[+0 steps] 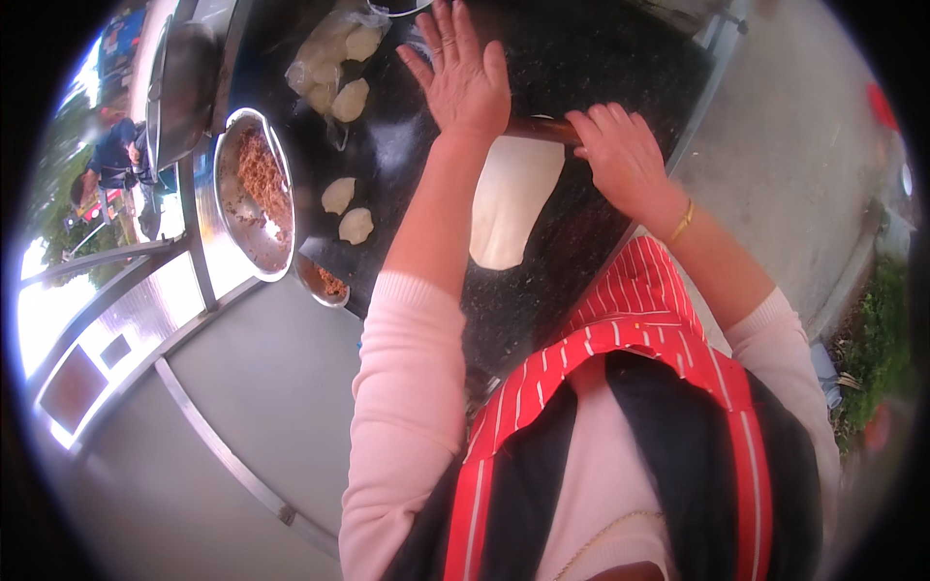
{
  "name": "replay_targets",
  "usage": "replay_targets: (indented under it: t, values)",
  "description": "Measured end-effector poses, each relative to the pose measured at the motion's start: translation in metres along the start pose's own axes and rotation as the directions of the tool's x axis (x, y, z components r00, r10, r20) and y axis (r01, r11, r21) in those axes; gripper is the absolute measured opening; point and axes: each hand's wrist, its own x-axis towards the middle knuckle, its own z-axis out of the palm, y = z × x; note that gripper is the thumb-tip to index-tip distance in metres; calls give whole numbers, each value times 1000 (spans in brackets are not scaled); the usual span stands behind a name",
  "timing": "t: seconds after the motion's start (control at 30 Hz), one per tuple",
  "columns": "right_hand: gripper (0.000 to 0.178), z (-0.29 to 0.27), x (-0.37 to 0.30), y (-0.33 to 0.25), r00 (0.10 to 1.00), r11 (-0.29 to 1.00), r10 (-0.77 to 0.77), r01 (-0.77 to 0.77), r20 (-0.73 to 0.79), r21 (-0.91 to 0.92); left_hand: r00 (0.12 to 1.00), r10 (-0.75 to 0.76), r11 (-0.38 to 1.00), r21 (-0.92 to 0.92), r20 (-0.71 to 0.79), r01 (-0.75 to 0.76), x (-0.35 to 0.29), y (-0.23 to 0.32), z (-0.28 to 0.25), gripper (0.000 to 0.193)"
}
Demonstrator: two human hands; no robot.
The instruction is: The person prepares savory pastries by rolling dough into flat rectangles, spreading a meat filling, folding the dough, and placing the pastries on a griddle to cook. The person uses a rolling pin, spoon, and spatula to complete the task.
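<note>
A long flat sheet of dough (515,198) lies on the black speckled worktop (572,68) in front of me. Across its far end runs a brown rolling pin (542,129). My right hand (620,160) is closed over the pin's right end. My left hand (460,77) is spread open, palm down, at the other side; its wrist hides the pin's left end, and I cannot tell whether the palm touches the pin. Two small dough pieces (339,196) rest on the worktop to the left. Further off, more dough pieces (351,100) lie in and beside a clear plastic bag (308,68).
A metal bowl (228,198) of reddish-brown crumbly filling (263,174) stands at the worktop's left edge. Next to it is a smaller dish (312,281) with similar filling. A dark pan-like object (184,92) and a metal frame (194,232) stand further left. Concrete ground (775,145) lies to the right.
</note>
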Motion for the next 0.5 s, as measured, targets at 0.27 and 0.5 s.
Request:
replay_targets:
  t: [0.27,0.5]
  values:
    - [47,27,-89,-84,999,999,-32,33,15,-19,952,121,992,-56,280,-109,-155,-8,-44,64]
    - [51,40,-129,-129,999,999,-31,31,31,22,944,170,985,-43,284,-164,-240,-42,-70,58]
